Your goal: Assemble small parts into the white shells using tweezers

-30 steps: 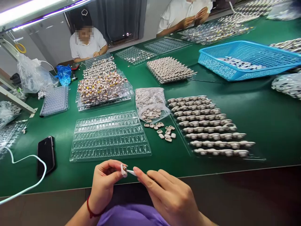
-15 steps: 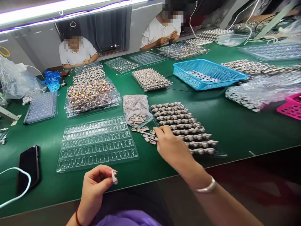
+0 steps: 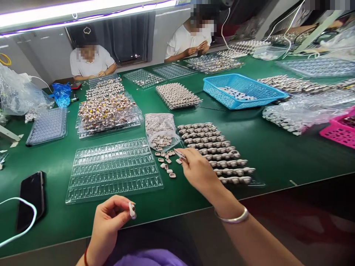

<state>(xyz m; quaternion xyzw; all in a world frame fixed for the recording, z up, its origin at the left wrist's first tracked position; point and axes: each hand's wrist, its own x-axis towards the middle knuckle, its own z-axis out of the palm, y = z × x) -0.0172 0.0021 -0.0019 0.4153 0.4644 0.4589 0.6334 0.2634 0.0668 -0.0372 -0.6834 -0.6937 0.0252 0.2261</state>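
Between thumb and forefinger, my left hand pinches a small white casing with a dark, shiny spot, near the table's front edge. My right hand is closed on a pair of metal tweezers, which point left over loose beige caps. Whether the tips grip a cap I cannot make out. Behind the caps lies a clear bag of similar caps, its mouth toward me. To the right of the bag, partly behind my right hand, rows of grey-beige rounded parts fill a tray.
Left of the caps lies a clear plastic tray with moulded slots. A phone and a white cable lie at the left. Farther back are stacked trays of parts and a blue basket. Two people in white sit across the table.
My right hand has drawn slightly toward the left with the tweezers, and the nearby loose caps lie differently. My left hand, still pinching the white casing, has shifted a little left in view.
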